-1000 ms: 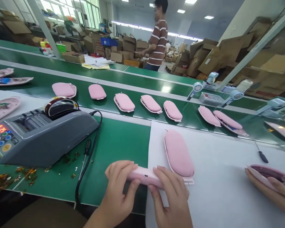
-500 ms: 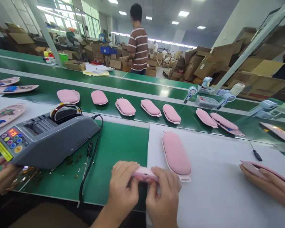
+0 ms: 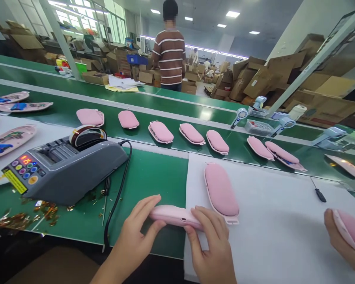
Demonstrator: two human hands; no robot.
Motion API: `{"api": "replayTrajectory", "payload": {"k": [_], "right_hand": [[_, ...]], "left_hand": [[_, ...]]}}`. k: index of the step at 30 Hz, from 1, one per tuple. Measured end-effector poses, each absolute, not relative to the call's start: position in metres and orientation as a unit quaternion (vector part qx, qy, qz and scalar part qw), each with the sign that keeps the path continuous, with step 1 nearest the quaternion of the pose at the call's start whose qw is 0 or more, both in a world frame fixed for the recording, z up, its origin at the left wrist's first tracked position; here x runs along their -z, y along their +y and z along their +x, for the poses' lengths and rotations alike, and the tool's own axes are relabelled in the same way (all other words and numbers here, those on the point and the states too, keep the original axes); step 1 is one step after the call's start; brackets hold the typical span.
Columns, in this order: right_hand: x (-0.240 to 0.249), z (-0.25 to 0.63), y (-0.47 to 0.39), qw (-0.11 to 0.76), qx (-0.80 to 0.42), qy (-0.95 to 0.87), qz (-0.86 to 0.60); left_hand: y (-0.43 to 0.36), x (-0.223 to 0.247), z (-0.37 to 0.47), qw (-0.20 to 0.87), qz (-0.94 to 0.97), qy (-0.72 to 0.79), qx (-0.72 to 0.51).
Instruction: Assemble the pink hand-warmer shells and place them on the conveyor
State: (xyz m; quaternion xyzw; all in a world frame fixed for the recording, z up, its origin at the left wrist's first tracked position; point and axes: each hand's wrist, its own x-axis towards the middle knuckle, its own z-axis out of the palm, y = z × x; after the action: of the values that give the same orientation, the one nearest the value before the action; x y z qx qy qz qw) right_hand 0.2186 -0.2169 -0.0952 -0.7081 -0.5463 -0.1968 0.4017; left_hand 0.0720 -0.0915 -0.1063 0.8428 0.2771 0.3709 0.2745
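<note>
A pink, rounded plastic case (image 3: 173,215) is held edge-on above the front of the bench, a small dark slot in its near edge. My left hand (image 3: 140,228) pinches its left end between thumb and fingers. On the right end my right hand (image 3: 211,242) grips it the same way. Just beyond my right hand, another pink case (image 3: 221,190) lies on white sheeting (image 3: 269,228), a slotted tab at its near end. Whatever is on the underside of the held case is hidden.
A grey tape dispenser (image 3: 77,169) stands at left, near a screwdriver (image 3: 105,197), black cable (image 3: 118,205) and amber tape scraps (image 3: 17,221). Pink cases (image 3: 161,132) line the green belt (image 3: 154,102). At right, a co-worker's hand (image 3: 341,236) holds a pink piece; another person (image 3: 170,55) stands behind.
My hands have moved apart along the case, showing more of its edge. The hand under the tape dispenser is gone from view. The co-worker's hand at right has moved right and its piece has turned.
</note>
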Motion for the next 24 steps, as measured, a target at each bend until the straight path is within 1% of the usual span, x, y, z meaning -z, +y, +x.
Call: {"api": "replayTrajectory", "payload": {"k": [4, 8, 10, 14, 18, 21, 24], "right_hand": [[0.099, 0.224, -0.219, 0.390, 0.205, -0.554, -0.706], [0.107, 0.234, -0.220, 0.348, 0.218, -0.588, -0.697], [0.110, 0.234, -0.215, 0.338, 0.242, -0.583, -0.698], [0.112, 0.226, -0.202, 0.350, 0.317, -0.535, -0.701], [0.114, 0.219, -0.195, 0.350, 0.349, -0.499, -0.712], [0.115, 0.219, -0.193, 0.337, 0.348, -0.497, -0.719], [0.115, 0.222, -0.194, 0.327, 0.311, -0.502, -0.738]], "left_hand": [[-0.085, 0.108, 0.065, 0.343, 0.817, 0.301, -0.353], [-0.081, 0.108, 0.066, 0.380, 0.803, 0.294, -0.354], [-0.080, 0.108, 0.070, 0.387, 0.796, 0.275, -0.375], [-0.081, 0.110, 0.079, 0.376, 0.773, 0.248, -0.447], [-0.084, 0.113, 0.085, 0.365, 0.755, 0.250, -0.484], [-0.083, 0.114, 0.087, 0.372, 0.749, 0.259, -0.483], [-0.083, 0.114, 0.088, 0.396, 0.744, 0.274, -0.463]]}}
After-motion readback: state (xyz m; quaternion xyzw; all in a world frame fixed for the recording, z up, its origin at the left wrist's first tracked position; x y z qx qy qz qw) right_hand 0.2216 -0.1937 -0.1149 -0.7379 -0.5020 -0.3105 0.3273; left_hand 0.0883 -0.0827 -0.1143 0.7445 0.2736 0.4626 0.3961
